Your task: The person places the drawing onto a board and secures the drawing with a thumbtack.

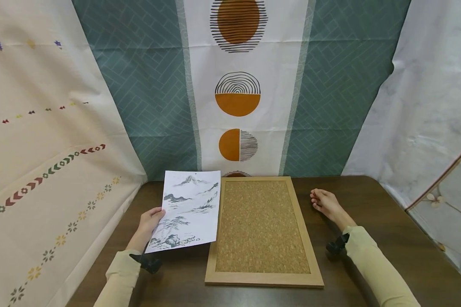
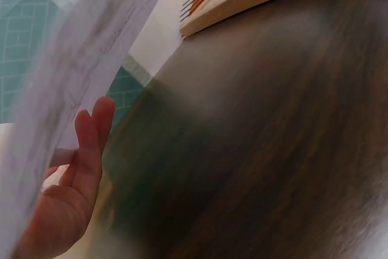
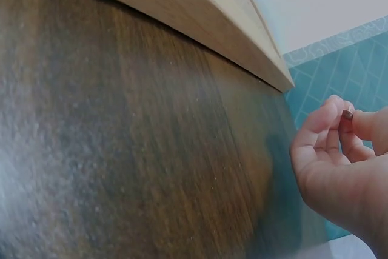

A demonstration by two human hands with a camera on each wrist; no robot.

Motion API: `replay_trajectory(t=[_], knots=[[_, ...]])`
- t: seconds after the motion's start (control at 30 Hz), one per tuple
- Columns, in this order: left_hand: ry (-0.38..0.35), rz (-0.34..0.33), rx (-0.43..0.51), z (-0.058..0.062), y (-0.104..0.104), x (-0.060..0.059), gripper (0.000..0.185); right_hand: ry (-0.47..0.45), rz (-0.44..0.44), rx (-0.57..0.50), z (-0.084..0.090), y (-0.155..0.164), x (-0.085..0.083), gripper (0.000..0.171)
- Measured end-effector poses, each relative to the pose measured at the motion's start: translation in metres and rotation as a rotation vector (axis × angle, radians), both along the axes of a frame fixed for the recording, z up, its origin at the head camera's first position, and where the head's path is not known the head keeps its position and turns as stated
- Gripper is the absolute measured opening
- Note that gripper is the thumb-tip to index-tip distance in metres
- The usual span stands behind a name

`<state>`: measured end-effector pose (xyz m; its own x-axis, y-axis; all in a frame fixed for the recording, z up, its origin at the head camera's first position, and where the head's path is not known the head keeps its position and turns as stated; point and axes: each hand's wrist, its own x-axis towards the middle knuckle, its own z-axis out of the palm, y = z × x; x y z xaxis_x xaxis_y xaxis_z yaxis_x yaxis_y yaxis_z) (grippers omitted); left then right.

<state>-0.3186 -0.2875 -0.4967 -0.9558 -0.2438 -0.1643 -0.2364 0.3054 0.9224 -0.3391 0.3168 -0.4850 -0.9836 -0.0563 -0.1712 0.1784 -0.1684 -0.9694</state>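
My left hand point(image 1: 151, 220) grips a white paper sheet point(image 1: 192, 200) by its left edge. Grey ink mountains and trees are printed on it. The sheet is held up at a tilt, and its right side overlaps the corkboard point(image 1: 261, 226) in the head view. In the left wrist view the fingers point(image 2: 91, 144) lie behind the paper. To the right of the board, my right hand point(image 1: 328, 204) is raised over the table, fingers curled. Its thumb and fingertips pinch a small reddish-brown piece point(image 3: 347, 114), mostly hidden by the fingers.
The corkboard's light wooden frame point(image 1: 265, 279) lies flat on a dark brown table point(image 1: 184, 277). Behind the table hangs a teal and white cloth point(image 1: 246, 64) with orange circles. Patterned light cloths point(image 1: 42, 128) hang at both sides. Each wrist wears a dark camera mount point(image 1: 336, 246).
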Motion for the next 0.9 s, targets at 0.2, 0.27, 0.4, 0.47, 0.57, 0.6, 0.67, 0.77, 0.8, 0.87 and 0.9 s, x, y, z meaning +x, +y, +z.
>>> replay_trajectory(t=[0.2,0.27,0.4,0.47,0.57,0.6,0.67,0.77,0.8,0.87,0.9], knots=[[0.044,-0.042,-0.037,-0.005,0.012,0.0,0.046,-0.015,-0.002,0.027,0.0,-0.005,-0.002,0.023],[0.056,-0.047,-0.03,-0.006,0.018,0.0,0.045,-0.013,0.004,0.026,0.0,-0.006,-0.002,0.023],[0.043,-0.063,0.026,-0.008,0.028,-0.001,0.043,-0.013,0.004,0.036,0.002,-0.009,-0.003,0.022],[0.031,-0.075,0.049,-0.01,0.033,0.0,0.043,-0.016,0.006,0.039,0.003,-0.011,-0.003,0.022],[0.024,-0.085,0.067,-0.009,0.04,0.0,0.043,-0.018,0.009,0.035,0.004,-0.015,-0.003,0.021],[0.023,-0.088,0.071,-0.009,0.042,0.0,0.043,-0.016,0.011,0.032,0.005,-0.017,-0.004,0.021],[0.021,-0.09,0.08,-0.009,0.045,-0.001,0.044,-0.015,0.016,0.025,0.005,-0.019,-0.005,0.021],[0.024,-0.088,0.11,-0.009,0.049,-0.003,0.045,-0.014,0.013,0.04,0.006,-0.022,-0.007,0.023],[0.026,-0.089,0.133,-0.009,0.05,-0.003,0.045,-0.012,0.013,0.048,0.006,-0.023,-0.007,0.024],[0.032,-0.086,0.184,-0.009,0.053,-0.004,0.044,-0.009,0.011,0.069,0.006,-0.026,-0.008,0.027],[0.032,-0.085,0.214,-0.01,0.054,-0.004,0.044,-0.008,0.007,0.078,0.006,-0.027,-0.009,0.028]])
